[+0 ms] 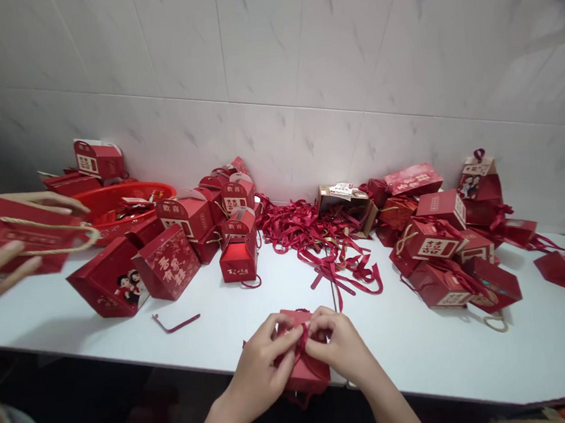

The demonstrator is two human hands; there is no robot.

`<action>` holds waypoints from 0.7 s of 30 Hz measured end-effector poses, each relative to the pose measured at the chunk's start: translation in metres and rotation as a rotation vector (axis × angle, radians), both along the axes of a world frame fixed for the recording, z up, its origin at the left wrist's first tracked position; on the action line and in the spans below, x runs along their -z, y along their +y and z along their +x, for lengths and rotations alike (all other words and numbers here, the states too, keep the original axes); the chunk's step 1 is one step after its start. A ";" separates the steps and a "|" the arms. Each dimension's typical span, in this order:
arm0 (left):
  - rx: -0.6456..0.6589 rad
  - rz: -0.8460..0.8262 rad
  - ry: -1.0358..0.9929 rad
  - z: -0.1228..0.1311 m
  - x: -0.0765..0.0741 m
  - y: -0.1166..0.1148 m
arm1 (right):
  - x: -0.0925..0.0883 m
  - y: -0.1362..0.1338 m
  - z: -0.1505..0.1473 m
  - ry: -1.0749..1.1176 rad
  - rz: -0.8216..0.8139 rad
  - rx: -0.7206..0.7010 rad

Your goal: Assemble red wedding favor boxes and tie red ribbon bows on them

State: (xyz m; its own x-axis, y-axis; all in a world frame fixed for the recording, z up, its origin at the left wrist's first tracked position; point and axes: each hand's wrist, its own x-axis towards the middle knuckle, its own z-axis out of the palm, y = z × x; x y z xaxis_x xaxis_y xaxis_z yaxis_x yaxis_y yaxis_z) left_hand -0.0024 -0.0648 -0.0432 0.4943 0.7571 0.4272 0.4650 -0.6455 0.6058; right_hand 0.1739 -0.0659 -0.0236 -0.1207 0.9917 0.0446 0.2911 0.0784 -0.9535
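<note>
A red gift box (311, 373) lies at the front edge of the white table, under both my hands. Dark red ribbon (304, 335) runs over its top. My left hand (269, 353) pinches the ribbon between thumb and fingers from the left. From the right, my right hand (336, 341) is closed with its fingertips on the same ribbon. The fingers hide much of the box top and the ribbon's shape. Beyond them spreads a heap of loose dark red ribbons (293, 223).
Red gift boxes (180, 216) stand to the left; others (436, 245) are piled at right. A red basin (115, 202) holds small packets. At far left, another person's hands (3, 272) hold a red box with a rope handle. A tiled wall (270, 56) bounds the table (395, 346).
</note>
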 end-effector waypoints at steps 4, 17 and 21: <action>0.153 0.023 0.078 -0.008 -0.011 0.009 | -0.006 0.010 0.010 -0.037 -0.047 -0.139; 0.312 -0.109 0.069 -0.008 -0.039 0.028 | -0.009 0.010 0.019 -0.111 0.007 -0.311; 0.293 -0.119 0.055 -0.008 -0.041 0.028 | -0.009 0.009 0.020 -0.154 0.059 -0.308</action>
State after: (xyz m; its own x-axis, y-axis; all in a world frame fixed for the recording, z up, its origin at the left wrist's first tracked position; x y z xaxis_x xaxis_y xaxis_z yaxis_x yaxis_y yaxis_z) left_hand -0.0099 -0.0363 -0.0020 0.7183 0.6223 0.3110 0.3040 -0.6828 0.6643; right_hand 0.1938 -0.0564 -0.0144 -0.4241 0.9037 0.0593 0.3848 0.2391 -0.8915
